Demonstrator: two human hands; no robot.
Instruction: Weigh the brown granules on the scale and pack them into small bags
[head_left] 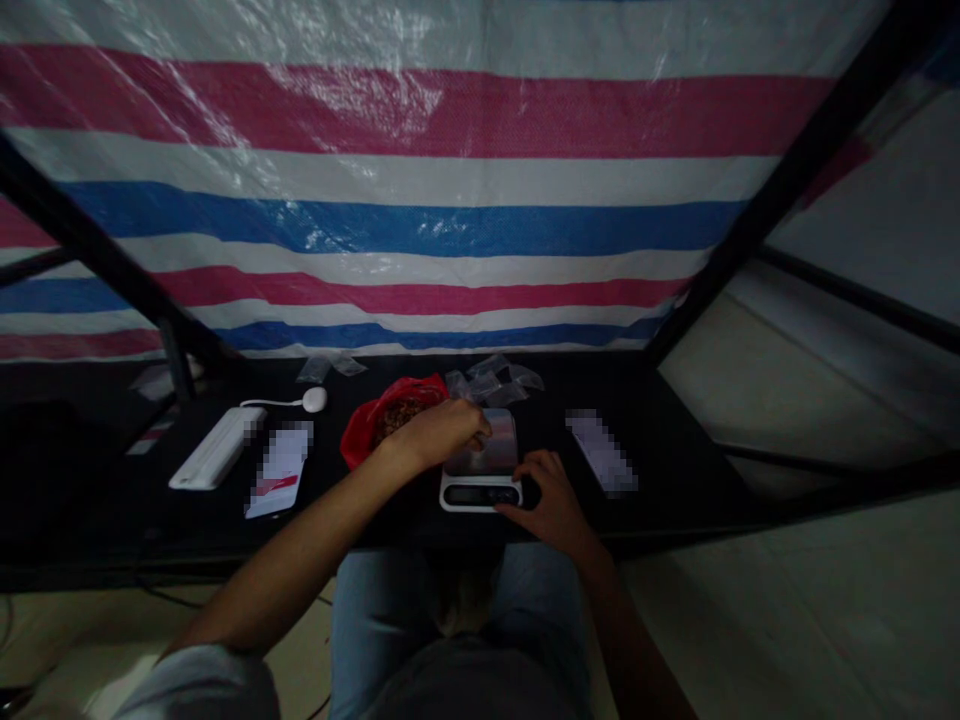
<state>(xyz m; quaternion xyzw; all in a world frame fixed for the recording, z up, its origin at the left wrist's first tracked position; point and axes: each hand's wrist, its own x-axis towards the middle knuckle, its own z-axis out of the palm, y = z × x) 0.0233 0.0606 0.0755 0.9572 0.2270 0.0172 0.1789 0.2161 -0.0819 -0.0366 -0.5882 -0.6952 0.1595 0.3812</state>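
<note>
A small white digital scale (pixel 481 497) with a metal plate stands on the black table near its front edge. Over the plate is my left hand (pixel 450 430), its fingers drawn together and pointing down; what they hold, if anything, is too dark to make out. My right hand (pixel 550 500) grips the scale's front right corner, thumb at the front and fingers along the side. Just left of the scale sits an open red bag (pixel 364 428) of small brown pieces (pixel 399 412), partly covered by my left hand and wrist.
Several clear plastic bags (pixel 495 380) lie behind the scale, and more small clear bags (pixel 315 369) at the back left. A phone (pixel 602 452) lies to the right. On the left are another phone (pixel 281 468) and a white power strip (pixel 217 448). Striped sheeting (pixel 450 230) hangs behind the table.
</note>
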